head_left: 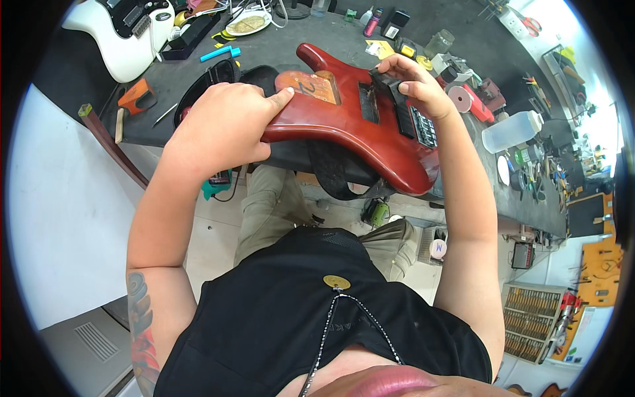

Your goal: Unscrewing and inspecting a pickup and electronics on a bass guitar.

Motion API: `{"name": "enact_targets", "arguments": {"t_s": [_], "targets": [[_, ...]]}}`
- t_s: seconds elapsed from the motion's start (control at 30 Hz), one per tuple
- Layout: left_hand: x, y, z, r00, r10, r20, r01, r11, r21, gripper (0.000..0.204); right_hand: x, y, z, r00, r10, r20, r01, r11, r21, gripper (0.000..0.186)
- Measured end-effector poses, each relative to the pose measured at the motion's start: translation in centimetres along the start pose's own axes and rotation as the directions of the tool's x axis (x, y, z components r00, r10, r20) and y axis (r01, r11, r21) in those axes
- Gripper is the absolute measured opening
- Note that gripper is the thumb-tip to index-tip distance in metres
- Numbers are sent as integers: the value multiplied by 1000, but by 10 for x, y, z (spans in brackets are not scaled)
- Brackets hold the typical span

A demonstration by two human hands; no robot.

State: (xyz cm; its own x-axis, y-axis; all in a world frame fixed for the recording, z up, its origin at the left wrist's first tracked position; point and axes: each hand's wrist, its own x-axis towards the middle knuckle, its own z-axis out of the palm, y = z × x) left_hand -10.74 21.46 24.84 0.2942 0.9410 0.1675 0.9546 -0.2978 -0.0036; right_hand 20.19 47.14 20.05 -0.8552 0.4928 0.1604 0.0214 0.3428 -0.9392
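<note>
A glossy red electric guitar body (331,129) lies at the bench's near edge, over a black strap or cloth (329,165). My left hand (228,122) is closed round its neck end, thumb beside the bare wood neck pocket (311,87). With its thumb and fingers, my right hand (423,86) pinches a black rectangular part (385,84) that looks like a pickup, at the body's far edge. An open cavity (369,104) lies to the left of that part. Another black block (403,120) sits beside the metal bridge (423,127). My left palm's grip underneath is hidden.
A white guitar body (126,33) lies at the far left, near an orange tool (137,96) and blue markers (220,54). To the right stand a translucent bottle (512,131), a red tool (477,104) and many small tools. A plate (249,24) sits at the back.
</note>
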Motion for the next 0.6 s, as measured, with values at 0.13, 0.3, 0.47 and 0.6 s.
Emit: {"name": "enact_targets", "arguments": {"t_s": [0.13,0.3,0.47,0.6], "targets": [[0,-1,4,1000,4,-11,-4,1000,-21,75,-2,-3,17,999,32,-6,-31,993,112,55],[4,-6,0,998,42,-36,-41,999,6,70,1,-7,27,997,50,-52,-50,999,4,59],[43,14,-58,992,125,-6,-123,983,135,53,-2,-22,-3,992,106,-67,-85,962,258,55],[94,48,-95,987,163,5,-161,972,172,36,-16,-35,-34,995,95,-16,-78,888,453,59]]}}
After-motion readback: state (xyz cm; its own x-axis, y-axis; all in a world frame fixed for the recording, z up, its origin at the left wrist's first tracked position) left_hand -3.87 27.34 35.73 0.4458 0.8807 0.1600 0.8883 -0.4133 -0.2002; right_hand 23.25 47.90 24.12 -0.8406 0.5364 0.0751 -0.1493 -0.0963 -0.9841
